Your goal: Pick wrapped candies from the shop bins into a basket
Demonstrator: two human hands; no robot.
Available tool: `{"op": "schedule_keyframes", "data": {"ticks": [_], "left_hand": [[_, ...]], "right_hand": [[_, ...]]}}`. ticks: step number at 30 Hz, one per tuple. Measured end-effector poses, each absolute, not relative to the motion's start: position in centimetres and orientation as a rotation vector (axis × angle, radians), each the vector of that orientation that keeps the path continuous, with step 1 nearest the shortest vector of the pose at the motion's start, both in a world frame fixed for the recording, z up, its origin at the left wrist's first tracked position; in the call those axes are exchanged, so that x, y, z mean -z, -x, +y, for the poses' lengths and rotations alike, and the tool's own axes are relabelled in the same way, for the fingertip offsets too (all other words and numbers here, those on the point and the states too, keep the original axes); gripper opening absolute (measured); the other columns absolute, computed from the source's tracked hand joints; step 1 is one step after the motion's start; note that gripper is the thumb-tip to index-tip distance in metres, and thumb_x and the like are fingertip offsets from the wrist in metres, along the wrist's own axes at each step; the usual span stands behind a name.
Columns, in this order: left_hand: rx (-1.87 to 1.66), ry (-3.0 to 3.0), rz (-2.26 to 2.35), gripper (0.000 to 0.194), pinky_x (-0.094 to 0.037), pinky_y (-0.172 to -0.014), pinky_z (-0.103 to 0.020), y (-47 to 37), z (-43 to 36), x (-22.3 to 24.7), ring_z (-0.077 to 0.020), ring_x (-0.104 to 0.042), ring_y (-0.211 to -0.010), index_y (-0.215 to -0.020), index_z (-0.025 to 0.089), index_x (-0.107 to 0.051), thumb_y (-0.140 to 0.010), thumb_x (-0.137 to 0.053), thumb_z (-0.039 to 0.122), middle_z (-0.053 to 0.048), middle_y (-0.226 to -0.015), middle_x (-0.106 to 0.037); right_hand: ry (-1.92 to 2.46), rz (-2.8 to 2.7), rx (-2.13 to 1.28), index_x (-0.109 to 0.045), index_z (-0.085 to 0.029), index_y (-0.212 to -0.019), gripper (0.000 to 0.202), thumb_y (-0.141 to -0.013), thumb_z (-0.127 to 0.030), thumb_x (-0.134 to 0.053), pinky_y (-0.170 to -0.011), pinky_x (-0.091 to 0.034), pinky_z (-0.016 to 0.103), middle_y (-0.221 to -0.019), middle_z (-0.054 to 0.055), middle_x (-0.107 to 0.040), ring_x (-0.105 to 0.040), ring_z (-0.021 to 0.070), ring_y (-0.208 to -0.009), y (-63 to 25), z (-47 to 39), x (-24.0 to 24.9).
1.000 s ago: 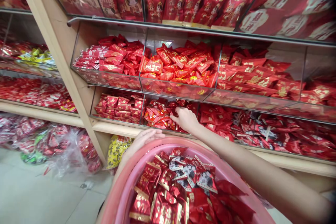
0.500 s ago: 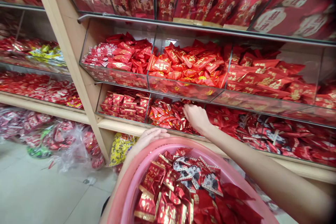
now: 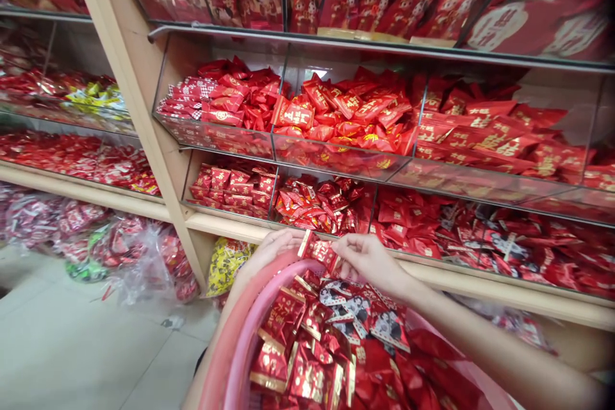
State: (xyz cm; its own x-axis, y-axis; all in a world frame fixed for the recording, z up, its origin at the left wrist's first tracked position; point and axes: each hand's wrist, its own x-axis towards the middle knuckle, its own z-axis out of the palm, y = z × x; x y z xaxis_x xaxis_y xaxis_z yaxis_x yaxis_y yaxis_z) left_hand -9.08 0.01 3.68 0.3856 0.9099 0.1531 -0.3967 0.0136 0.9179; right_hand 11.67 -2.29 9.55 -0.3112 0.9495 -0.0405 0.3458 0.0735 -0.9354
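One red-and-gold wrapped packet [image 3: 319,250] is clamped in the grip of the right hand [image 3: 371,262], jutting leftward over the rim of the pink basket [image 3: 234,346], just beside the left hand [image 3: 275,245], whose grip I cannot tell.

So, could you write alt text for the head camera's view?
The right hand holds a red packet at the far rim of a pink basket of wrapped packets; the left hand is by the rim. Behind, shelf bins hold red packets.
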Motion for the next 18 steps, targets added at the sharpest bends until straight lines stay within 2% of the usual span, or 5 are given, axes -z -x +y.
{"op": "schedule_keyframes", "data": {"ticks": [4,7,18], "left_hand": [[-1.154,-1.131,0.647,0.025,-0.044,-0.068,-0.024,9.3,0.7,-3.1,-0.0136,-0.060,-0.066,-0.078,0.014,-0.068,-0.069,-0.072,0.037,-0.003,-0.074,-0.068],[-1.155,-1.097,0.660,0.023,-0.040,-0.059,-0.021,9.5,1.1,-2.7,-0.0095,-0.054,-0.056,-0.068,0.014,-0.064,-0.067,-0.074,0.034,0.001,-0.063,-0.063],[-1.170,-1.052,0.648,0.019,-0.043,-0.066,-0.025,9.3,0.9,-2.8,-0.0115,-0.058,-0.061,-0.065,0.014,-0.060,-0.067,-0.074,0.028,0.001,-0.064,-0.063]], "right_hand": [[1.279,-1.757,-1.232,-0.053,-0.018,-0.067,0.031,-0.079,-0.047,-0.053,-0.037,-0.033,0.017,-0.044,-0.002,-0.058,-0.046,0.0083,-0.034,-10.7,-2.4,-8.6],[1.275,-1.795,-1.183,-0.055,-0.017,-0.070,0.027,-0.080,-0.043,-0.053,-0.037,-0.032,0.017,-0.044,-0.002,-0.058,-0.046,0.0086,-0.034,-10.2,-2.6,-8.6],[1.285,-1.803,-1.111,-0.056,-0.019,-0.069,0.033,-0.079,-0.050,-0.053,-0.036,-0.034,0.019,-0.044,-0.002,-0.058,-0.048,0.0109,-0.034,-9.8,-2.8,-8.2]]}}
